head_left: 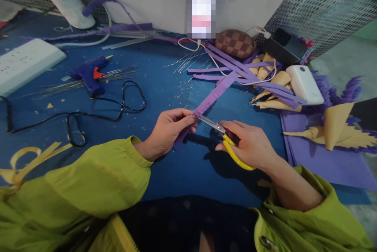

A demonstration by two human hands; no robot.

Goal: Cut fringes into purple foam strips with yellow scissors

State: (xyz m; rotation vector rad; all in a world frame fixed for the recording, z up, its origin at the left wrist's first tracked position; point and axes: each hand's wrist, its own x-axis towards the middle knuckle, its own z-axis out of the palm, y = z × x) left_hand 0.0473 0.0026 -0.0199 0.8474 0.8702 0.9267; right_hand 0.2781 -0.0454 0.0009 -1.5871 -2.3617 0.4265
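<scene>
My left hand (169, 131) pinches a long purple paper strip (212, 96) that slants up to the right, its upper part fringed with fine cuts. In my right hand (250, 144) are yellow-handled scissors (224, 136), fingers through the loops. The blades point left and meet the strip's edge just beside my left fingertips. Both hands hover over a blue table cover (165, 87). I wear yellow-green sleeves.
A blue glue gun (90, 73) with a black cord (97, 112) lies at the left by thin wires (59, 85) and a white power strip (25, 63). More purple strips (250, 75), tan paper cones (335, 126), a white device (304, 84) and a checkered pouch (234, 43) crowd the right.
</scene>
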